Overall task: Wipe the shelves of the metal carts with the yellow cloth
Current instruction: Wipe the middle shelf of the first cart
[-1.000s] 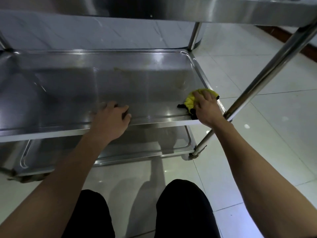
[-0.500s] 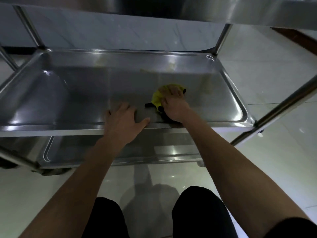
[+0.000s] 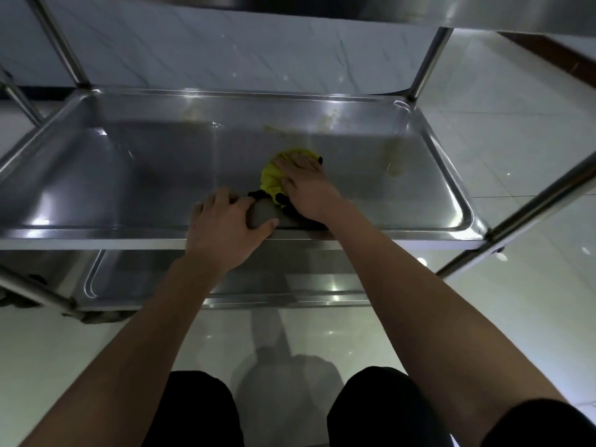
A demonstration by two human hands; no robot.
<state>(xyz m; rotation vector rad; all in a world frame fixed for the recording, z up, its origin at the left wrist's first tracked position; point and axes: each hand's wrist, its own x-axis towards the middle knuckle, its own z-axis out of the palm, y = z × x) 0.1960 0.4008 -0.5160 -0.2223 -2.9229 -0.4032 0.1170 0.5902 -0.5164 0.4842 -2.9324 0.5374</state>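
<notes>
Yellow cloth (image 3: 278, 179) half hidden under right hand (image 3: 306, 188), bunched

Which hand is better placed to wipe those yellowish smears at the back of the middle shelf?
Right. The right hand already presses the yellow cloth just short of the smears; the left hand only braces the shelf rim.
</notes>
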